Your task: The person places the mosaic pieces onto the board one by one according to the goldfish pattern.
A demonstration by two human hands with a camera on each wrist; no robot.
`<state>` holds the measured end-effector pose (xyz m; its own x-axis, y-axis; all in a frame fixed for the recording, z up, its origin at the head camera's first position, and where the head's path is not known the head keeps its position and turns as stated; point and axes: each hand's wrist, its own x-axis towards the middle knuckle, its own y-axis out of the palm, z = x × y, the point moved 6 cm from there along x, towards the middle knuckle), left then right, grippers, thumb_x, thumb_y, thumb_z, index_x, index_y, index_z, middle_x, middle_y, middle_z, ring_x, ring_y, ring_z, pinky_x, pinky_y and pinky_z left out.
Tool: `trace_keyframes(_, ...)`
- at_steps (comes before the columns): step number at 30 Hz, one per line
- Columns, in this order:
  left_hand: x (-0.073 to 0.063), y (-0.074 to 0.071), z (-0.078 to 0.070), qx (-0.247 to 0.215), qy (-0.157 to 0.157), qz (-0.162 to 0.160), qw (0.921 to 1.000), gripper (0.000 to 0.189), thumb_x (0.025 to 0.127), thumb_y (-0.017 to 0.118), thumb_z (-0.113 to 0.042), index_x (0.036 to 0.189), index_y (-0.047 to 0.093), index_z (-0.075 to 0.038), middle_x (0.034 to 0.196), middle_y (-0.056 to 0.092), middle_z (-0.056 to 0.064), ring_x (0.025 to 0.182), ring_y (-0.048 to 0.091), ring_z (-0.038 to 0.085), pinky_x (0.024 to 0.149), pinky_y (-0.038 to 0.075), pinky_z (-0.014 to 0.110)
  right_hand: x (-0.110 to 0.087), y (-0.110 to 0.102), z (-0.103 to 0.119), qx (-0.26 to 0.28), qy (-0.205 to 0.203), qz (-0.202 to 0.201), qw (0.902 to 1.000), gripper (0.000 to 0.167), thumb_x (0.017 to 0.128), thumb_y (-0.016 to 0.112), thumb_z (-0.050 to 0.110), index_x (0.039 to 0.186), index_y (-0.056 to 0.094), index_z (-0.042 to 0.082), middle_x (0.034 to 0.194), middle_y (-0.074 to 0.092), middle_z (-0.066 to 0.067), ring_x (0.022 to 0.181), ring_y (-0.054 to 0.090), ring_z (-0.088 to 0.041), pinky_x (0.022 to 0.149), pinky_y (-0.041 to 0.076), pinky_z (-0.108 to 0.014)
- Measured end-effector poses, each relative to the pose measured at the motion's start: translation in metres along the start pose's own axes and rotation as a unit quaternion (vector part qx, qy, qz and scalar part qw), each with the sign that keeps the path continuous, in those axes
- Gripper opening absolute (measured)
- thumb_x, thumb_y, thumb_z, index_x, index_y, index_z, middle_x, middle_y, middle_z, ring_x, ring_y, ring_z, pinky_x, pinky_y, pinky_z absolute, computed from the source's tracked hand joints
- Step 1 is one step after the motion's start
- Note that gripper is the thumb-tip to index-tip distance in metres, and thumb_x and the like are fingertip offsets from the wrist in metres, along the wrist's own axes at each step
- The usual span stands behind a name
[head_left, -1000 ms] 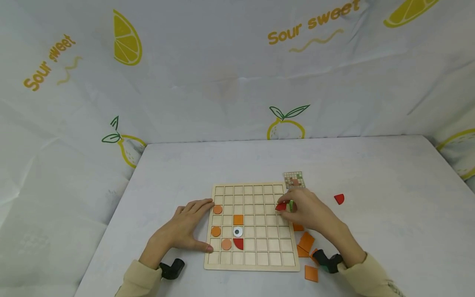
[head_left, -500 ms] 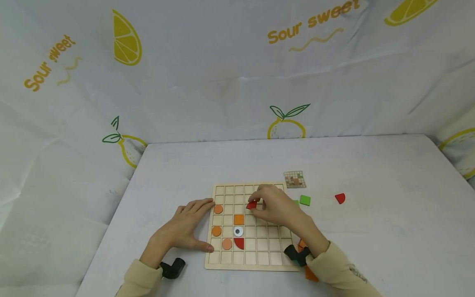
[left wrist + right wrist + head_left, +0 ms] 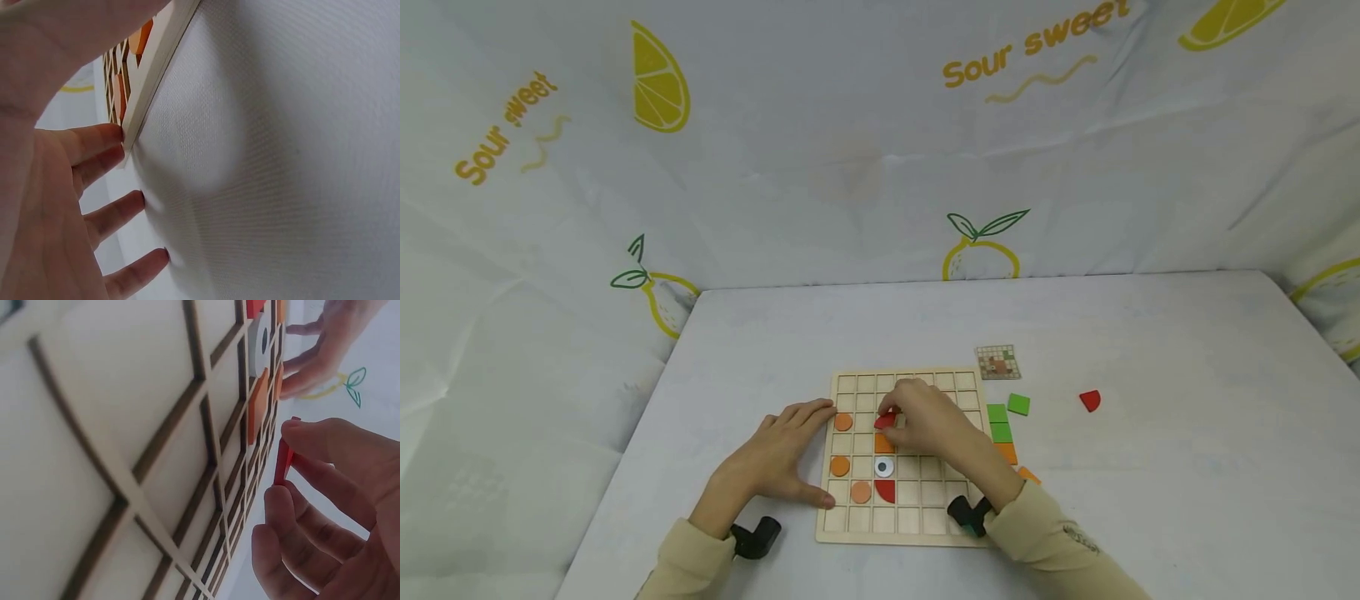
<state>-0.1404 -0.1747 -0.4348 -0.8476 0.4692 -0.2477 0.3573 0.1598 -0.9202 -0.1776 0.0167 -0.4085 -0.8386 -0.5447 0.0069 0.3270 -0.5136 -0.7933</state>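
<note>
My right hand [image 3: 928,421] pinches a red quarter-circle tile [image 3: 285,456] between thumb and fingers, low over the wooden grid board [image 3: 902,541]. That tile is just above the cell behind an orange square tile [image 3: 884,443]. In front of the square sit a white eye disc [image 3: 883,467] and another red quarter-circle [image 3: 887,490]. Orange discs [image 3: 839,466] and a peach disc [image 3: 861,492] lie in cells to the left. My left hand [image 3: 778,454] is spread at the board's left edge, its fingertips and thumb at the rim.
Green squares [image 3: 1018,404] and orange squares [image 3: 1005,452] lie along the board's right side, some behind my right arm. A spare red quarter-circle [image 3: 1090,401] rests farther right. A small pattern card [image 3: 997,362] lies behind the board's right corner. White cloth walls [image 3: 850,183] surround the table.
My right hand has carried the red quarter-circle leftward from the board's right edge to above the orange square's column. The green tiles came into sight as it moved away. My left hand has stayed put.
</note>
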Motion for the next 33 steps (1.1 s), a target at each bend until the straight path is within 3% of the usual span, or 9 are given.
trace_keyframes(15, 0.0008, -0.0005, -0.0009, 0.003, -0.006, 0.003, 1.0000, 0.119, 0.063, 0.090, -0.063, 0.156, 0.038, -0.011, 0.164, 0.037, 0.008, 0.148, 0.038, 0.033, 0.106, 0.042, 0.061, 0.0023, 0.0063, -0.0049, 0.003, 0.030, 0.005, 0.9995, 0.013, 0.086, 0.075, 0.001, 0.098, 0.080, 0.003, 0.094, 0.072, -0.006, 0.081, 0.056, -0.015, 0.072, 0.050, -0.029)
trace_keyframes(24, 0.0012, 0.0009, 0.0008, 0.005, -0.004, 0.001, 1.0000, 0.119, 0.063, 0.089, -0.065, 0.157, 0.037, -0.012, 0.164, 0.037, 0.007, 0.148, 0.038, 0.032, 0.105, 0.041, 0.061, -0.0012, 0.0069, -0.0056, -0.004, 0.025, 0.015, 0.9996, 0.015, 0.088, 0.075, 0.004, 0.102, 0.079, 0.006, 0.097, 0.069, -0.004, 0.083, 0.057, -0.013, 0.075, 0.049, -0.028)
trace_keyframes(33, 0.0009, 0.0011, 0.0020, 0.000, -0.003, -0.002, 1.0000, 0.119, 0.063, 0.089, -0.065, 0.157, 0.038, -0.013, 0.164, 0.037, 0.006, 0.148, 0.038, 0.032, 0.105, 0.041, 0.060, -0.0021, 0.0059, -0.0075, -0.012, 0.031, 0.016, 0.9993, 0.017, 0.087, 0.076, 0.006, 0.104, 0.079, 0.004, 0.096, 0.068, -0.005, 0.079, 0.053, -0.013, 0.069, 0.047, -0.029)
